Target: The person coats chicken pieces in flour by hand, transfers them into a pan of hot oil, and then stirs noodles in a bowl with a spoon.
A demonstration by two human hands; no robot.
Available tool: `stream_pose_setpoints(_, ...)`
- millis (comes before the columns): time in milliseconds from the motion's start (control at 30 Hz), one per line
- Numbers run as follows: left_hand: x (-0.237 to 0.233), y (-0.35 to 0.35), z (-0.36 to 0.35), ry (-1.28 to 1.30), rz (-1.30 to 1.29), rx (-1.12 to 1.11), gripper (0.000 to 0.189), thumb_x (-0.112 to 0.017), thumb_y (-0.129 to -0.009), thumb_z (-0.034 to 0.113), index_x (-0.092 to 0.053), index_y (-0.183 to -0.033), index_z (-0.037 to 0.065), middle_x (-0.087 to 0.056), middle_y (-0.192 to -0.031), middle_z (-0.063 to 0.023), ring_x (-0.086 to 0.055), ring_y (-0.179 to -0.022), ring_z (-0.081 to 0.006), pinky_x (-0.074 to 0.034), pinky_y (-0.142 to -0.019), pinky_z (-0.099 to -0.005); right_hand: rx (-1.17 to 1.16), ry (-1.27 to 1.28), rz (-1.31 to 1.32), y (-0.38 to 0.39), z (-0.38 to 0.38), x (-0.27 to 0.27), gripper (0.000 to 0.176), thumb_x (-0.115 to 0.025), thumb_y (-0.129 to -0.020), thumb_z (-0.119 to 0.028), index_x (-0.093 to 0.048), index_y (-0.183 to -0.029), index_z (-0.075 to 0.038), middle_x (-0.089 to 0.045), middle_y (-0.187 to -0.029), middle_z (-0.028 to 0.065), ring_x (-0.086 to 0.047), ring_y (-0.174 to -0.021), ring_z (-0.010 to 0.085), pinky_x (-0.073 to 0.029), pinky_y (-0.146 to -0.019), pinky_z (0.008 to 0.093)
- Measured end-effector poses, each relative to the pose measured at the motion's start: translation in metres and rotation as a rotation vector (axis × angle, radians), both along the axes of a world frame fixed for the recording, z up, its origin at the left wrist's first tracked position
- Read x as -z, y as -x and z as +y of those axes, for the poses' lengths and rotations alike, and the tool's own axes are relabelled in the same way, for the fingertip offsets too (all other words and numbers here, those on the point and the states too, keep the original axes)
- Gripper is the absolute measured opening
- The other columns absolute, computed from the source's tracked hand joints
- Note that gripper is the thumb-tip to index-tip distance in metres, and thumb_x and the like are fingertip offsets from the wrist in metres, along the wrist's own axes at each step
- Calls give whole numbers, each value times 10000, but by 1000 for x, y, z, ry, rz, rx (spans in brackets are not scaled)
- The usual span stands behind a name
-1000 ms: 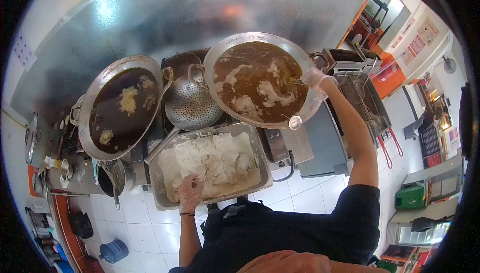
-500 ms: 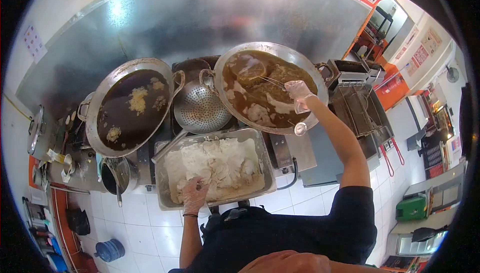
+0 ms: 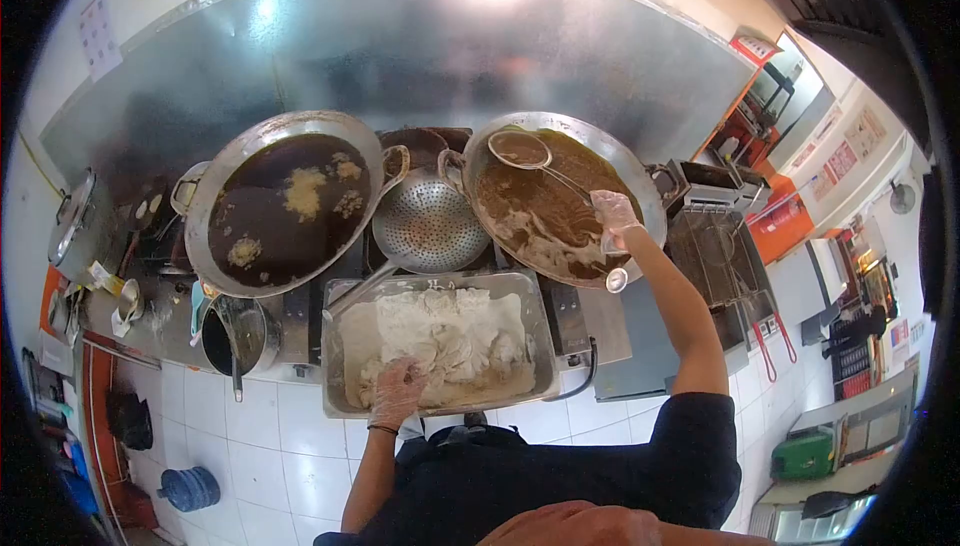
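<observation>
My right hand [image 3: 616,218], in a clear plastic glove, grips the handle of a round skimmer [image 3: 520,149]. The skimmer's hoop is over the far left part of the right wok [image 3: 480,216], which holds brown, foamy oil [image 3: 560,206]. Whether the hoop touches the oil is hard to tell. My left hand [image 3: 398,391], gloved too, is at the near left of a metal tray [image 3: 545,366] of white flour [image 3: 450,321]. Its fingers are loosely bent and apart at the lumpy, floured mass, with nothing visible in them. The fingertips are partly hidden.
A perforated metal ladle [image 3: 425,221] lies between the woks, its handle over the tray's corner. The left wok [image 3: 200,236] holds dark oil with pale crumbs. A black-lined pot [image 3: 262,341] stands at the left. Wire fryer baskets [image 3: 720,251] are at the right.
The view has shifted, so the woks and tray sit lower. The skimmer's hoop now shows more clearly, slightly farther back, and the foam in the right wok has swirled. My left hand stays by the flour.
</observation>
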State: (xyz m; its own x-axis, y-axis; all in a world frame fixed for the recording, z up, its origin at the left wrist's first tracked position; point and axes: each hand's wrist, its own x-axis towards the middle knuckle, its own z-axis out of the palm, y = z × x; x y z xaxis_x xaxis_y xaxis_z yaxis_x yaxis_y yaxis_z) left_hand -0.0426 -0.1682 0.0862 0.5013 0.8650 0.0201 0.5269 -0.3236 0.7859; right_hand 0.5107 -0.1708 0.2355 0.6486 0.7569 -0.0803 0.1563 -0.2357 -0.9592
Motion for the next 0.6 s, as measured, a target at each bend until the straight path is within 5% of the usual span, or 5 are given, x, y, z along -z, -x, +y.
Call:
stream_pose_setpoints(267,0,10,10,-9,-121,42,333,-783,-775,230,-686,-1054,75,-707,-915,-145,-686,-848,-316,-541,-778,-418,-131,-198,-594,-85,-2,62,205,-639,-969,-274,-717,-1021,-92,-610,-764,-54,-512,-617,82,-419,-554,287)
stream_pose_setpoints(500,-1,12,22,-18,-77,84,331,-759,-784,233,-691,-1058,60,-700,-950,-163,-678,-866,-322,-533,-791,-418,-24,-172,-619,-23,-36,5,250,-664,-952,-311,-724,-1028,-80,-587,-700,-50,-497,-583,65,-388,-509,286)
stream_pose_setpoints(600,4,13,26,0,-95,90,330,-758,-782,229,-693,-1054,53,-696,-939,-165,-673,-867,-327,-529,-792,-420,114,-10,-428,-1,-44,-19,221,-633,-962,-272,-722,-1038,-85,-643,-757,-9,-556,-619,108,-445,-558,310)
